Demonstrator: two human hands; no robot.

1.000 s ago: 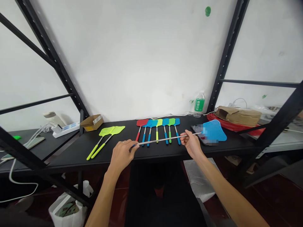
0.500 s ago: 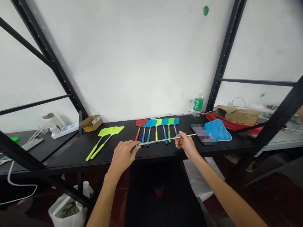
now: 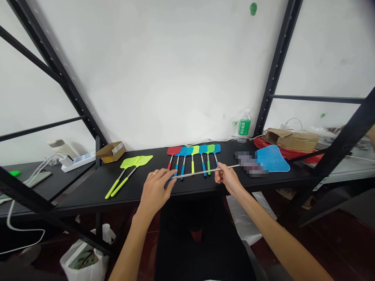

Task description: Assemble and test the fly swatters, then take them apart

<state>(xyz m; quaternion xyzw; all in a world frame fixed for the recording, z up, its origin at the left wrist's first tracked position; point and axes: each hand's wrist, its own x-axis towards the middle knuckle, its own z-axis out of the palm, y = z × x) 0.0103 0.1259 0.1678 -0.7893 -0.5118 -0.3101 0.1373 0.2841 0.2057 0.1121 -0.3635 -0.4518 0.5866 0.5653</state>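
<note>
Both my hands hold one blue fly swatter (image 3: 273, 158) with a long extended metal rod, stretched level above the black shelf (image 3: 88, 193). My left hand (image 3: 156, 189) is closed around the handle end of the rod. My right hand (image 3: 226, 178) pinches the rod near its middle. The blue mesh head hangs out to the right, over a dark flat blurred object (image 3: 249, 164). Behind the rod lies a row of several short swatters (image 3: 193, 154) in red, blue and green. Two yellow-green swatters (image 3: 129, 171) lie further left.
A small cardboard box (image 3: 110, 151) and a white power strip (image 3: 77, 160) sit at the left. A green-labelled bottle (image 3: 243, 127) stands by the wall. A brown paper bag (image 3: 291, 139) lies on a red tray at the right. Black shelf posts (image 3: 271, 74) frame the bay.
The rod has been drawn longer and the blue head has moved further right. My right hand slid left along the rod, and my left hand's fingers have loosened a little.
</note>
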